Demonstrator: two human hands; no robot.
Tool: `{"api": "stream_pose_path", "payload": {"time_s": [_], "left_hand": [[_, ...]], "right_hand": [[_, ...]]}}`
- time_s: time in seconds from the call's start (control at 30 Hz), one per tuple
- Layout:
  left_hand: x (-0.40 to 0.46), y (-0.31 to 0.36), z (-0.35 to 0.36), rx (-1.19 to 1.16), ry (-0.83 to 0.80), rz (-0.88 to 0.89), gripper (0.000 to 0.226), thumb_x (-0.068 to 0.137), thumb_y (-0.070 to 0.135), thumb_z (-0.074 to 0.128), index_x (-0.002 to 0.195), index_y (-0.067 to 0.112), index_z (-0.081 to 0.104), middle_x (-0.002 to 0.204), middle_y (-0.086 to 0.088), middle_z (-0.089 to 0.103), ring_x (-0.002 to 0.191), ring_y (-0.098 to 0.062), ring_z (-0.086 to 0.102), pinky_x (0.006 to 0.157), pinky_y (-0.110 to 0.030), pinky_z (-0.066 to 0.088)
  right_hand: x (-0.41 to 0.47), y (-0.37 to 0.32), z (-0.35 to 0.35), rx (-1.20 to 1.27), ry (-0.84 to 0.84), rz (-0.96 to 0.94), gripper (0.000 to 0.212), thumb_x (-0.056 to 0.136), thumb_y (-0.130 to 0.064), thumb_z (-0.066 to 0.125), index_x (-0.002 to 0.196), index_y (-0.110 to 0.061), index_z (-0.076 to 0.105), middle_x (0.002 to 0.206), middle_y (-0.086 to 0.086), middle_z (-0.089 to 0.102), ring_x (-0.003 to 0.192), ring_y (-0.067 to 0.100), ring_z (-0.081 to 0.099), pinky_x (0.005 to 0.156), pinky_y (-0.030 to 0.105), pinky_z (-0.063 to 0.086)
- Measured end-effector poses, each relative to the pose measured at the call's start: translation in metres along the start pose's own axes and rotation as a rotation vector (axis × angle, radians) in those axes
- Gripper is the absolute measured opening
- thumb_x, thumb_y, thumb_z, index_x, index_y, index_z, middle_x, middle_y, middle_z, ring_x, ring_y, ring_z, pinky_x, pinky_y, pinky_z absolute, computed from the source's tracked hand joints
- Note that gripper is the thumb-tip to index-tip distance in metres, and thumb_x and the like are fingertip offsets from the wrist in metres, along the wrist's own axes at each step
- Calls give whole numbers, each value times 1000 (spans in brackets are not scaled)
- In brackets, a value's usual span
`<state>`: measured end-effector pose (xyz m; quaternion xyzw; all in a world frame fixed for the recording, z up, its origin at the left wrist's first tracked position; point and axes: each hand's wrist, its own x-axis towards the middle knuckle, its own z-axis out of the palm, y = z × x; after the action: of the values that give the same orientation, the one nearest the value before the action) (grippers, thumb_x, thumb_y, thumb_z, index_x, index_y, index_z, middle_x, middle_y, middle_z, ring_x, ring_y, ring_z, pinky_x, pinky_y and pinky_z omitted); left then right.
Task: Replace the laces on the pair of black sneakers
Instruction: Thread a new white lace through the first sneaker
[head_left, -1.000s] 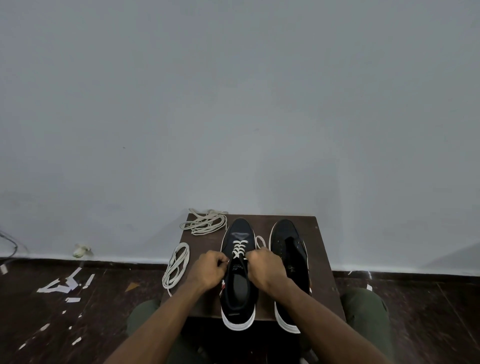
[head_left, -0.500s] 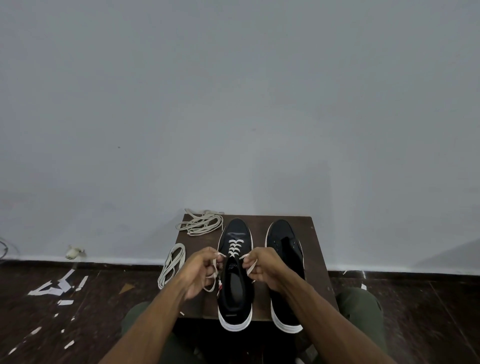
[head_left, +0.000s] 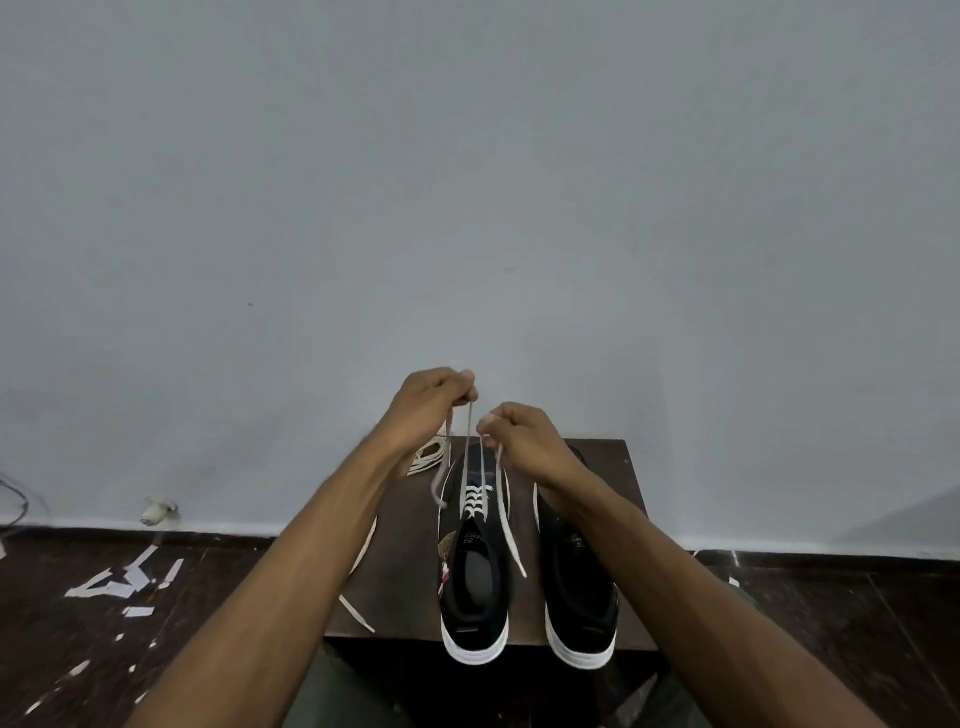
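Note:
Two black sneakers with white soles stand side by side on a small dark wooden table (head_left: 626, 499). The left sneaker (head_left: 475, 587) carries a white lace (head_left: 475, 501) threaded through its front eyelets. My left hand (head_left: 428, 402) pinches one lace end, lifted high above the shoe toe. Just to its right and lower, my right hand (head_left: 524, 436) pinches the other end. Both strands run taut up from the eyelets, and loose tails hang down. The right sneaker (head_left: 579, 587) shows no lace and is partly hidden by my right forearm.
A bundle of off-white laces (head_left: 428, 457) lies at the table's far left, behind my left wrist. Another lace (head_left: 356, 608) trails off the table's left edge. White paper scraps (head_left: 127, 577) litter the dark floor at left. A grey wall rises right behind the table.
Both hands have risen from the left sneaker's tongue, pulling the lace ends up and forward until the strands are taut. The camera has tilted down slightly.

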<state>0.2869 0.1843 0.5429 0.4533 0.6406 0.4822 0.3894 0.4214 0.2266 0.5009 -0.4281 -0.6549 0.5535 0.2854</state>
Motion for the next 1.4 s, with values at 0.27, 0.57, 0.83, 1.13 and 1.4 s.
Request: {"api": "stream_pose_path", "payload": {"time_s": [0.27, 0.57, 0.83, 1.13, 1.4], "left_hand": [[-16, 24, 13, -188, 152, 139, 24, 96, 21, 55, 83, 12, 73, 95, -1, 74, 101, -11, 67, 89, -27, 51], [-48, -65, 42, -985, 306, -255, 16, 96, 12, 55, 99, 1, 67, 94, -11, 71, 64, -16, 68, 50, -29, 54], [-66, -162, 43, -368, 361, -303, 13, 86, 7, 70, 96, 3, 75, 94, -13, 75, 84, -19, 69, 83, -32, 57], [-65, -183, 29, 374, 330, -220, 26, 68, 26, 85, 68, 29, 60, 82, 7, 63, 73, -12, 63, 68, -30, 50], [-58, -179, 34, 283, 247, -249, 18, 76, 20, 79, 66, 19, 64, 58, 7, 60, 54, -9, 53, 58, -27, 42]], "right_hand": [[-7, -19, 20, 699, 45, 156, 16, 96, -11, 45, 87, -5, 57, 75, 11, 65, 82, 26, 62, 80, 38, 50], [-30, 41, 53, 857, 300, 353, 17, 85, -6, 50, 68, -8, 54, 51, 4, 48, 43, 16, 44, 44, 26, 39], [-66, 106, 65, -173, 73, 118, 27, 93, -20, 55, 68, -13, 63, 75, 5, 63, 74, 17, 57, 71, 34, 44], [-70, 109, 60, -1262, -137, -262, 26, 94, -23, 48, 110, -13, 66, 116, 5, 61, 115, 28, 46, 89, 40, 38], [-61, 101, 34, -857, -3, -186, 23, 90, -23, 50, 100, -14, 68, 110, 6, 58, 97, 31, 61, 78, 36, 48]]}}
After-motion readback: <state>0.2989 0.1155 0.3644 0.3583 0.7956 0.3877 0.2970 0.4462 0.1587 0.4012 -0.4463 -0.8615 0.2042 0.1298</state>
